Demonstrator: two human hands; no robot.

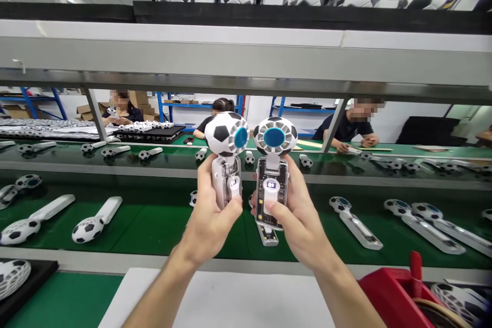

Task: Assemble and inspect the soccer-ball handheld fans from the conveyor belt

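My left hand (pixel 213 210) is closed around the handle of a handheld fan (pixel 223 136) with a soccer-ball head. Its thumb lies on the front of the clear-cased handle, just below a small lit display, and the blue hub faces partly to the right. Beside it, my right hand (pixel 298 215) grips a second handheld fan (pixel 275 137), thumb on the white strip under its display. Both fans stand upright at about the same height, heads close together. Behind the right one, another fan handle (pixel 268 234) lies on the green belt.
Several soccer-ball fans, such as one (pixel 89 229) at left, lie on the green conveyor belt (pixel 146 225). White paper (pixel 253 300) covers the bench below me. A red bin (pixel 388 292) stands at right. Overhead runs a shelf (pixel 246 56) with ball-shaped parts. Several co-workers sit opposite.
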